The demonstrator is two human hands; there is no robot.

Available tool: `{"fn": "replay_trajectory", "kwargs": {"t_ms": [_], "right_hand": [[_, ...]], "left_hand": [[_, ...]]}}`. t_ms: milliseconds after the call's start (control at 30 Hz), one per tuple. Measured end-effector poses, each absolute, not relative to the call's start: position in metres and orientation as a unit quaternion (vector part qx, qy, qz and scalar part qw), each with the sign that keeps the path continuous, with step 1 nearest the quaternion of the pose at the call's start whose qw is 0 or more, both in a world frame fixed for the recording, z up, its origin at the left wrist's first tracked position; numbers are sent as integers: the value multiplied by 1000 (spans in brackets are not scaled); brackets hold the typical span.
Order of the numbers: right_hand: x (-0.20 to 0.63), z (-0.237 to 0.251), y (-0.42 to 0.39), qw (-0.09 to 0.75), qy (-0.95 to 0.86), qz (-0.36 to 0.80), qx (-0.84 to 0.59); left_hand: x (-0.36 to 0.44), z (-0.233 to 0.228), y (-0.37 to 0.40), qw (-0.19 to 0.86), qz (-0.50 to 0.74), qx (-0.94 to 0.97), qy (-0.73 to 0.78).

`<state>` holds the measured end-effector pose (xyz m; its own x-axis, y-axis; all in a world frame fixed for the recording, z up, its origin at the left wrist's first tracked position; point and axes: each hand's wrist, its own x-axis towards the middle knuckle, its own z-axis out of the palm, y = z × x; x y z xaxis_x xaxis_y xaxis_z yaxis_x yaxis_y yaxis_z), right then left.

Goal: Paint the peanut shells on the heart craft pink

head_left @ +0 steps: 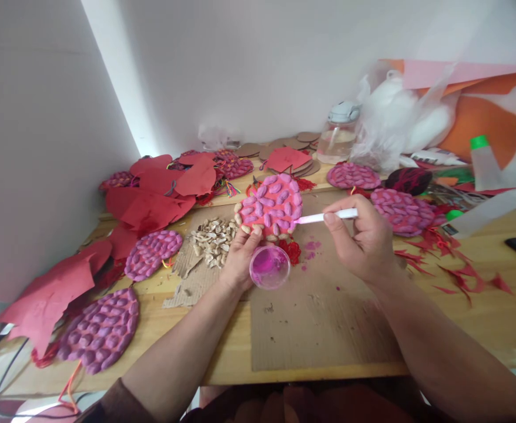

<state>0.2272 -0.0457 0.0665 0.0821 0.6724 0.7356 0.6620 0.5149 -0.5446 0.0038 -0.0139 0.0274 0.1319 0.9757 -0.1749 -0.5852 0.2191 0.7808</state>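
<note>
My left hand (pixel 240 255) holds up a red heart-shaped card (pixel 270 205) covered with peanut shells, most of them painted pink, gripping its lower left edge. A small clear cup of pink paint (pixel 270 267) sits against that hand's fingers. My right hand (pixel 364 241) grips a white-handled paintbrush (pixel 324 217); its pink tip touches the card's right edge. Both hands hover over a sheet of brown cardboard (pixel 320 317) on the wooden table (pixel 496 317).
A pile of bare peanut shells (pixel 214 238) lies left of the card. Finished purple shell hearts (pixel 101 329) (pixel 401 210) and red paper cutouts (pixel 152 202) crowd the left and back. A water bottle (pixel 339 138), plastic bags (pixel 394 117) and a green-capped bottle (pixel 482 161) stand at the back right.
</note>
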Motion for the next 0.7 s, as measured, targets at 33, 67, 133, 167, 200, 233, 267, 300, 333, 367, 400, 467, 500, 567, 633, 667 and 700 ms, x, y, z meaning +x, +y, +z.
{"fn": "replay_trajectory", "kwargs": {"t_ms": [33, 67, 133, 167, 200, 233, 267, 300, 333, 367, 400, 467, 500, 567, 633, 667, 700], "right_hand": [[227, 67, -46, 546, -677, -5, -494], [226, 68, -46, 545, -674, -13, -498], [226, 68, -46, 546, -668, -19, -505], [226, 68, -45, 548, -666, -16, -506], [227, 68, -45, 551, -665, -9, -504], [227, 67, -45, 553, -665, 0, -502], [227, 65, -44, 555, -664, 9, -501], [228, 64, -44, 556, -664, 16, -500], [228, 63, -44, 556, -664, 19, -499], [228, 62, -44, 556, -664, 19, -500], [228, 61, -44, 556, -663, 17, -501], [228, 61, -44, 557, -661, 10, -503], [227, 61, -43, 559, -659, 8, -504], [228, 60, -42, 567, -651, 14, -505], [228, 58, -41, 583, -640, 33, -500], [228, 57, -40, 589, -636, 42, -496], [228, 56, -40, 592, -634, 46, -494]], "left_hand": [[4, 27, -14, 699, 557, 281, 349], [4, 27, -14, 700, 555, 281, 350], [4, 27, -13, 703, 553, 277, 351], [4, 27, -13, 705, 554, 272, 350], [3, 27, -12, 707, 555, 265, 350], [3, 27, -12, 709, 556, 258, 350], [3, 27, -12, 711, 555, 250, 351], [3, 27, -12, 714, 554, 242, 352], [3, 27, -12, 717, 553, 233, 355], [2, 27, -13, 720, 551, 223, 358], [2, 27, -13, 723, 549, 213, 362], [1, 28, -14, 730, 542, 196, 368], [0, 28, -14, 734, 538, 190, 368], [-2, 29, -14, 742, 531, 184, 366], [-4, 28, -14, 747, 529, 179, 361], [-5, 28, -13, 749, 528, 178, 359], [-6, 26, -13, 750, 528, 176, 357]]}}
